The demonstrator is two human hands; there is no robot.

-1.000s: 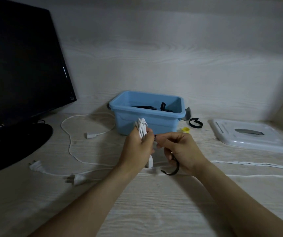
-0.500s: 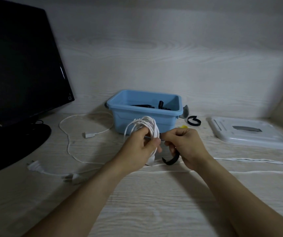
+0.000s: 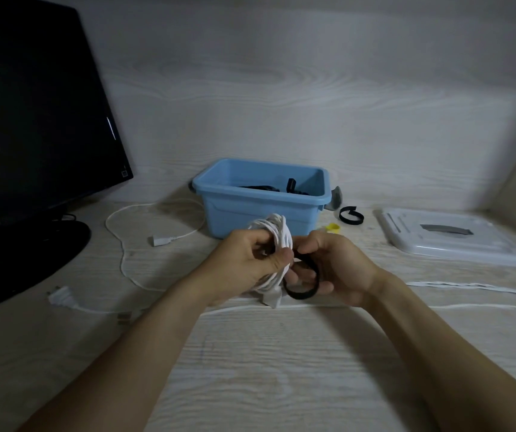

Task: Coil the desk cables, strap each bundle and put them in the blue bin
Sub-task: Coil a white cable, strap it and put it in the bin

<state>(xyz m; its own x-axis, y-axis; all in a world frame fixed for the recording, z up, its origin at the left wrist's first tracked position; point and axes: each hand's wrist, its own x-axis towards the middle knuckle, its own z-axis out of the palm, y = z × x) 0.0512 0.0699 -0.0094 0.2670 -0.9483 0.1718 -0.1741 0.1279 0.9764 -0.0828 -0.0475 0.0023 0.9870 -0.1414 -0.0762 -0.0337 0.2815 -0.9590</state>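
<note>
My left hand point(image 3: 250, 263) grips a coiled white cable bundle point(image 3: 277, 238) just in front of the blue bin point(image 3: 262, 210). Its white plug end point(image 3: 273, 299) hangs below the coil. My right hand point(image 3: 334, 269) pinches a black strap point(image 3: 305, 280), which curls in a loop against the right side of the coil. Dark cables lie inside the bin. A second black strap point(image 3: 350, 216) lies on the desk right of the bin, with a small yellow strap point(image 3: 333, 227) near it.
A black monitor point(image 3: 32, 120) on its stand fills the left. A loose white cable with plugs point(image 3: 125, 260) trails across the desk at left, and another white cable point(image 3: 468, 286) runs off to the right. The bin's white lid point(image 3: 450, 238) lies at the right.
The coil has turned from upright and edge-on to spread open in my left hand. My right hand has brought the black strap up against the coil, curled into a loop.
</note>
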